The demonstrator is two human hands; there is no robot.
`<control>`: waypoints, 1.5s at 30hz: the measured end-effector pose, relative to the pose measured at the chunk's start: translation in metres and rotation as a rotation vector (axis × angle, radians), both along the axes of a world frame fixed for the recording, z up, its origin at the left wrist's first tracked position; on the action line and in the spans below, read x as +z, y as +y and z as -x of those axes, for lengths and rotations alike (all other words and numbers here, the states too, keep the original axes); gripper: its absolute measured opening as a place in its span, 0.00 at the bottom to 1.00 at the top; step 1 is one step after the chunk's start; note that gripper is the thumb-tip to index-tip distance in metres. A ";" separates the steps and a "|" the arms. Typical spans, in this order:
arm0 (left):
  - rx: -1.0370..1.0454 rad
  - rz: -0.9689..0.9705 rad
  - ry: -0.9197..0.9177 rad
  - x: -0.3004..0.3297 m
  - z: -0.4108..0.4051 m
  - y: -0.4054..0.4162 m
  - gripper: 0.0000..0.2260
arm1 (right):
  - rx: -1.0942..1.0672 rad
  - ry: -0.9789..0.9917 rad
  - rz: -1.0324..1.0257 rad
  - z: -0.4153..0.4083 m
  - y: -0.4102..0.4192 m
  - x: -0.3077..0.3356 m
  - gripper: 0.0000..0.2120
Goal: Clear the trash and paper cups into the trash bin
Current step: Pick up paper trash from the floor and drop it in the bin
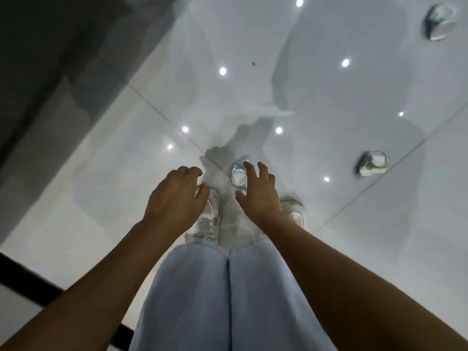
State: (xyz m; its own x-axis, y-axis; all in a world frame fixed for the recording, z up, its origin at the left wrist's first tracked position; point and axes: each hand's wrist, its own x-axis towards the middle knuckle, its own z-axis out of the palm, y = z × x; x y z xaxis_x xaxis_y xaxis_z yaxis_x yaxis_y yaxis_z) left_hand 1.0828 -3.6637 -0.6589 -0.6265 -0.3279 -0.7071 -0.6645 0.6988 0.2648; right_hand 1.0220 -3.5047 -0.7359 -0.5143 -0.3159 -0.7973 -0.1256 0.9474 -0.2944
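A paper cup [238,175] lies on its side on the glossy white floor, just ahead of my feet. My right hand [258,191] hovers right over it with fingers spread, partly covering it and holding nothing. My left hand [176,193] hangs beside it to the left, fingers loosely curled and empty. A second tipped paper cup [373,163] lies to the right. A third cup [442,21] lies at the far upper right. No trash bin is in view.
The floor is shiny white tile [329,97] with ceiling-light reflections and grout lines. A dark wall or cabinet [38,59] runs along the left. A black strip [30,279] crosses the lower left. My legs in light blue trousers [228,300] and white shoes [295,209] stand below the hands.
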 end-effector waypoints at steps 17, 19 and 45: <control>0.059 -0.147 -0.168 -0.073 0.001 0.012 0.18 | -0.154 0.190 0.038 -0.038 -0.014 -0.077 0.33; 0.096 -0.168 -0.182 -0.057 0.006 0.014 0.17 | -0.142 0.160 0.102 -0.035 -0.008 -0.052 0.32; 0.086 -0.306 -0.012 0.262 0.148 0.055 0.19 | -0.122 0.252 0.131 0.074 0.073 0.331 0.37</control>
